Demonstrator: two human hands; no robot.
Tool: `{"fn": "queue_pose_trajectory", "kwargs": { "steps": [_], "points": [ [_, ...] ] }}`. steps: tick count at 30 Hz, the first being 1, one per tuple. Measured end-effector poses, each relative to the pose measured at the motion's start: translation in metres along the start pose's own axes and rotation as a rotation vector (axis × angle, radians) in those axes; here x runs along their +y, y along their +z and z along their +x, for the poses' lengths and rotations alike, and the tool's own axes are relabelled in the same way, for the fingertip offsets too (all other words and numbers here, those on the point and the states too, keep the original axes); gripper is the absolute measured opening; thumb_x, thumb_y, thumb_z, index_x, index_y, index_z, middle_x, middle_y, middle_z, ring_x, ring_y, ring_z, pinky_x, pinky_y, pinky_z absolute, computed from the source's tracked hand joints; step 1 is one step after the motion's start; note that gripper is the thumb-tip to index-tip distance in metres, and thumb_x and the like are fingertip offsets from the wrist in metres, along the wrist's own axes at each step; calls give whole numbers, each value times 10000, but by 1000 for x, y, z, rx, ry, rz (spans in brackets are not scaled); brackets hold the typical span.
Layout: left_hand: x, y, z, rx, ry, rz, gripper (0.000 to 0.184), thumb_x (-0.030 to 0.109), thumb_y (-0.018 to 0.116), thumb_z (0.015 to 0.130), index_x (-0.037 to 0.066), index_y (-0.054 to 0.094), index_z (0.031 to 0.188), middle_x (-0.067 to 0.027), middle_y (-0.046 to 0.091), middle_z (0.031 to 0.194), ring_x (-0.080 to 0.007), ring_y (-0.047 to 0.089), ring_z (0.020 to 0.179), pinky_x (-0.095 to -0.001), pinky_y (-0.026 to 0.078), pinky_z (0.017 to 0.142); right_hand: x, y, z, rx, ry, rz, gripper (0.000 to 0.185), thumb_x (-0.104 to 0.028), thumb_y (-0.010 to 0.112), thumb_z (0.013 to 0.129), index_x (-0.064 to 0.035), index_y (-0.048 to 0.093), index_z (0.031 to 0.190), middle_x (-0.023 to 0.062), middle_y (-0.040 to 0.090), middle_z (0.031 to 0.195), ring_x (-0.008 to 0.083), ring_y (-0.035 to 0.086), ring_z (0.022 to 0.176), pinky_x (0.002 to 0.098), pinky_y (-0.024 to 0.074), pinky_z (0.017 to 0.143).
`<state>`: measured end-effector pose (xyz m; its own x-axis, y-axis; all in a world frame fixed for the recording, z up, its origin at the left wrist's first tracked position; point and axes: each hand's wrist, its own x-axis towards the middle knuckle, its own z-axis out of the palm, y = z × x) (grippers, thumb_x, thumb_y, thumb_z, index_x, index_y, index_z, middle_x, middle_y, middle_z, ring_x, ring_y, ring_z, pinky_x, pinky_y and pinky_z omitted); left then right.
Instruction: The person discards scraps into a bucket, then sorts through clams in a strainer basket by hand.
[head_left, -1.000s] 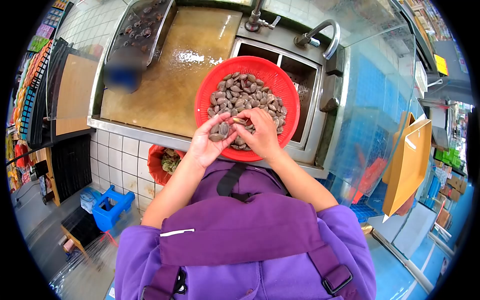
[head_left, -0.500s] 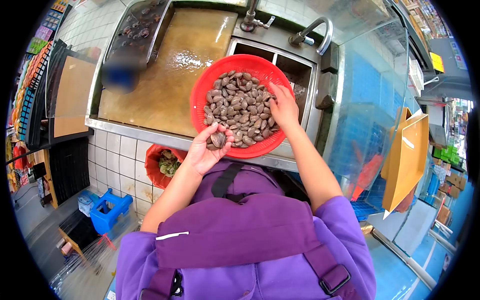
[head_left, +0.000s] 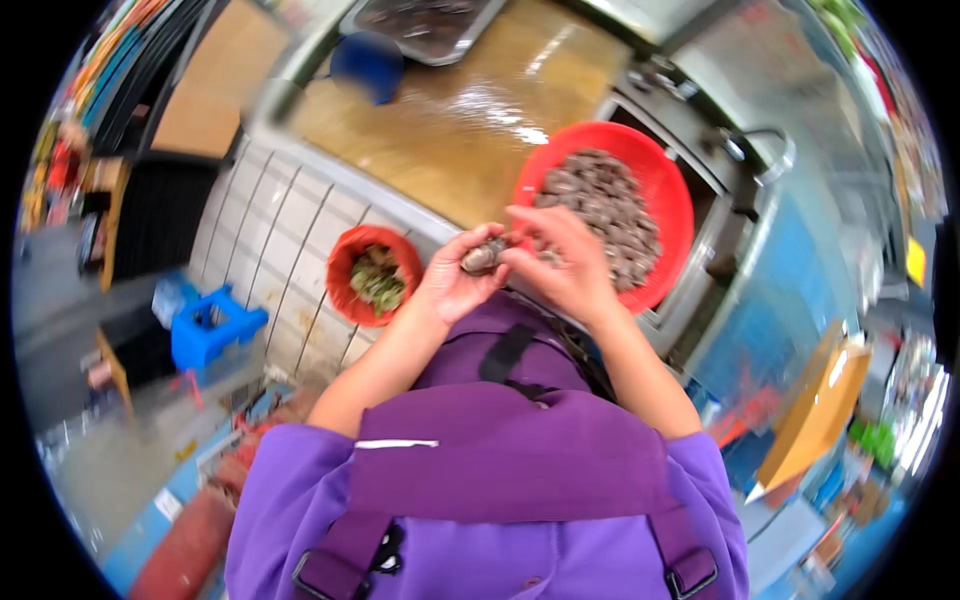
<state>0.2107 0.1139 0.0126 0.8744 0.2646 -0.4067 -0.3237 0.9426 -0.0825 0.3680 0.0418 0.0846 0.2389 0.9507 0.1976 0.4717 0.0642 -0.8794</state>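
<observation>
Clams (head_left: 482,258) rest in the cupped left hand (head_left: 456,280), beside the right hand (head_left: 568,265), its grip unclear.

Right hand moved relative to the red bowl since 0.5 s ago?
Yes: from the red bowl's right side to its near-left edge, beside the left hand. Right hand.

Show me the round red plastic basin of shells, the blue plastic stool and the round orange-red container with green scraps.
Round red plastic basin (head_left: 668,187): head view, bare inner wall, right side.
Blue plastic stool (head_left: 200,346): head view, lower side.
Round orange-red container (head_left: 342,268): head view, left wall.
</observation>
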Motion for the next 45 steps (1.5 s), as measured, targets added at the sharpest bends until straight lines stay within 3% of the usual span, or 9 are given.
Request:
{"fn": "queue_pose_trajectory", "kwargs": {
  "steps": [6,8,11,15,19,27,31,38,45],
  "points": [
    [43,-74,-90,197,275,-71,150,163,596,822,36,613,899,-153,547,1065,-217,536,791,-226,508,606,29,4,-14,26,484,371,253,-107,600,838,-54,586,1085,-17,566,911,55,521,773,196,429,725],
    [63,-110,-123,461,375,136,201,186,612,813,54,589,963,-161,540,1094,-244,539,957,-297,528,708,39,-5,-20,44,521,376,252,-109,599,839,-53,586,1085,-9,572,921,59,524,781,200,433,736],
    [86,-193,-168,1036,156,574,931,757,379,738,168,148,1421,-116,140,1468,-361,283,1277,-601,214,976,70,-41,-40,170,476,48,242,-107,606,824,-36,594,1056,38,571,971,82,532,817,214,441,734],
    [104,-192,-164,1377,451,730,774,604,433,830,102,248,1389,-126,286,1414,-311,385,1211,-466,311,973,102,-76,-74,78,365,-553,329,-193,669,737,-83,607,1041,132,554,1115,274,522,1033,361,416,892],
    [93,-81,-90,773,783,1444,241,186,526,896,7,569,1051,-48,597,996,-134,542,931,-230,421,822,98,-35,-83,-274,75,-621,445,-245,657,721,-206,556,1152,101,416,1319,316,397,1193,461,302,985],
    [8,49,54,-331,848,2391,210,64,599,760,35,599,968,-118,577,1047,-286,521,985,-343,414,877,154,-91,-38,0,243,-821,368,-208,605,767,-165,566,1130,84,441,1293,274,442,1151,438,359,936],
    [-8,40,76,-380,718,2586,276,135,619,755,31,593,1009,-126,572,1081,-295,500,1025,-380,386,913,132,-114,-66,116,354,-695,363,-206,585,773,-124,551,1125,135,515,1182,310,513,1056,411,436,860],
    [-52,34,105,-224,128,3154,924,451,718,619,59,289,1338,-112,324,1376,-346,342,1218,-544,336,924,101,-80,-82,-94,752,-511,468,-200,610,729,-10,453,1127,223,583,955,362,582,887,444,475,766],
    [-35,39,126,-303,-50,3063,548,258,685,690,95,485,1174,-66,434,1263,-279,448,1092,-429,403,871,112,-56,-108,114,749,-258,195,-133,582,740,-37,544,906,168,582,924,348,569,867,434,452,741]
  ]
}}
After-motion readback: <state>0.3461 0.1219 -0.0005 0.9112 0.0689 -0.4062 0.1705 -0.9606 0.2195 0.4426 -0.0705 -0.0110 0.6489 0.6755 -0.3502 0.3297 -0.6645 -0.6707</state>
